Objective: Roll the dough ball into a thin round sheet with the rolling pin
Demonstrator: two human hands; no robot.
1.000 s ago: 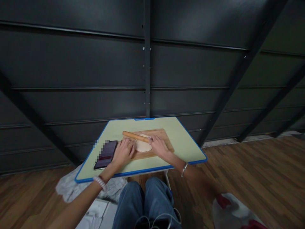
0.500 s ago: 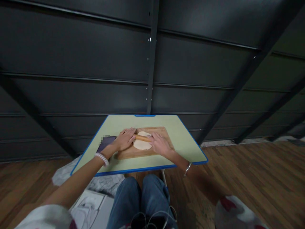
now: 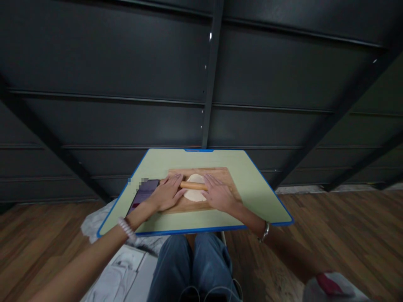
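Observation:
A wooden rolling pin (image 3: 194, 186) lies crosswise over a flat, pale round of dough (image 3: 194, 195). The dough rests on a wooden cutting board (image 3: 217, 173). On the pin's left end lies my left hand (image 3: 168, 193), fingers stretched flat and thumb apart, palm down. My right hand (image 3: 218, 193) covers the other end, its fingers also extended flat over the pin. Neither hand wraps round the pin. Parts of the pin under both palms are hidden. Close to the left wrist is a dark, flat phone-like object (image 3: 145, 191), partly blurred by pixelation.
Board and hands are over a pale green folding table (image 3: 261, 205) with a blue edge. A dark panelled wall (image 3: 157, 126) stands behind it. Below left are white boxes (image 3: 126, 268) and crumpled sheeting (image 3: 94, 220). My jeans-clad knees (image 3: 192, 260) are under the front edge.
The camera view has shifted, moving the table slightly right. Against the dough, the pin sits a little closer to me. The left hand's thumb is spread farther from its fingers.

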